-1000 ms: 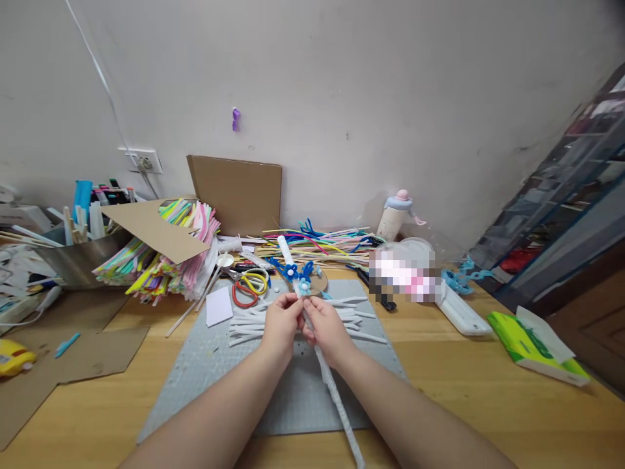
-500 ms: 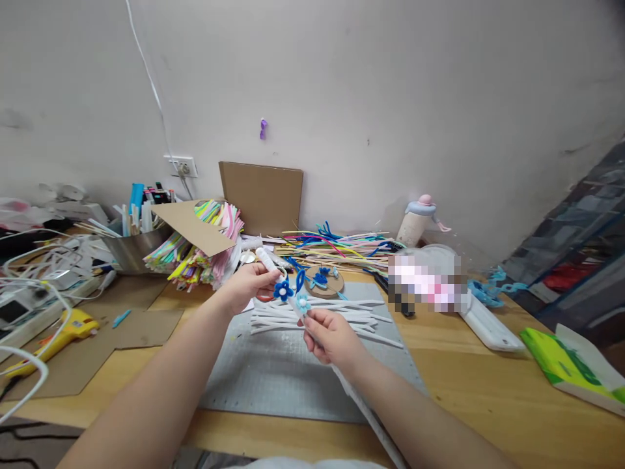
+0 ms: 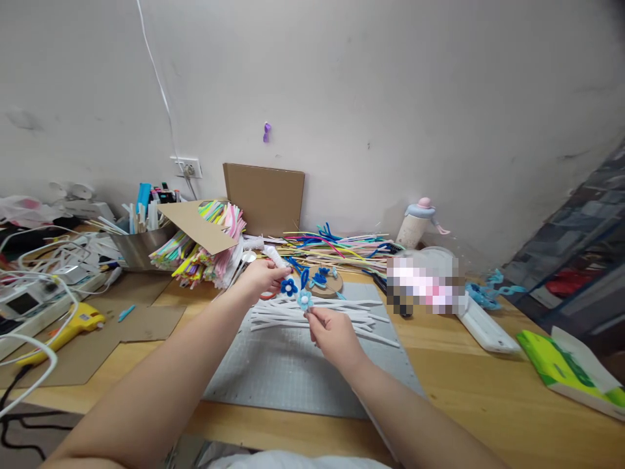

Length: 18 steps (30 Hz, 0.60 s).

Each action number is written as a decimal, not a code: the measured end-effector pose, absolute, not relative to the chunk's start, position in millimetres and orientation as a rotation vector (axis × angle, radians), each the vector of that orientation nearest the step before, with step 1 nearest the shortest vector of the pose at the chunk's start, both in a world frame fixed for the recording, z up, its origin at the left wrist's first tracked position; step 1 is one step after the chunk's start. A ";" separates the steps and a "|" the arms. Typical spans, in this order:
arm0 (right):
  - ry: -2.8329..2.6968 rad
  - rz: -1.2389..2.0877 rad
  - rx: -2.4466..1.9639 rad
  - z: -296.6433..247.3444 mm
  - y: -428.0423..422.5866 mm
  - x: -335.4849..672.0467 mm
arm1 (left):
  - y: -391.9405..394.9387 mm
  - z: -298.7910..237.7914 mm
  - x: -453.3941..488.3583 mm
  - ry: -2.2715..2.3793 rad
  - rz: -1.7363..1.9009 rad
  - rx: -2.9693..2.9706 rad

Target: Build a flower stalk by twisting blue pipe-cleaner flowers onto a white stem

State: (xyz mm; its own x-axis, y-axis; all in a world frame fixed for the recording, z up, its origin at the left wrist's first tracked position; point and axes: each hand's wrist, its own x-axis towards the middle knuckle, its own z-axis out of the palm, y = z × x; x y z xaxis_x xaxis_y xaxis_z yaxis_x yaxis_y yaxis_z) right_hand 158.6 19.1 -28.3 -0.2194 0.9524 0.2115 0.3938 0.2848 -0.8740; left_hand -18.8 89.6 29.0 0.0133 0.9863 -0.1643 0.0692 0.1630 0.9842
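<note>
My left hand (image 3: 263, 277) pinches a white, stick-like wrapped piece (image 3: 276, 256) whose end points up and left. Just beside its fingertips is a dark blue fuzzy flower (image 3: 288, 286) with a white centre. My right hand (image 3: 332, 332) is closed at the lower edge of a light blue fuzzy flower (image 3: 305, 299), gripping its base or the white piece; which one is hidden. A dark blue loop (image 3: 305, 279) rises between the two flowers. Below both hands, white pipe cleaners (image 3: 361, 318) lie on a grey cutting mat (image 3: 293, 384).
Behind the hands is a round cardboard disc (image 3: 334, 286) bearing blue flowers. Coloured pipe cleaners (image 3: 342, 244) line the wall. A yellow glue gun (image 3: 73, 329) and white cables are left; a bottle (image 3: 413, 225) and a green tissue pack (image 3: 556, 365) are right.
The view has shifted slightly, so the scene sits a little further right on the left side. Both hands keep their grip, and the two flowers have turned slightly, with the light blue one facing me more.
</note>
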 end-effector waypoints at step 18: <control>-1.449 1.275 -1.112 -38.2 22.8 155.1 | 61.9 19.3 14.7 1.226 1.376 1.210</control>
State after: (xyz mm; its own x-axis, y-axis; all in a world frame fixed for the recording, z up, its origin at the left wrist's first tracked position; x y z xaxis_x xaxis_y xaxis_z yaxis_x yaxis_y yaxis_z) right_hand 155.1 22.8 -38.2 -0.2090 0.9763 0.0555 0.0695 0.0714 -0.9950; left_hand 14.7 61.9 19.3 -0.1129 0.9888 0.0975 -0.0165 -0.1000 0.9949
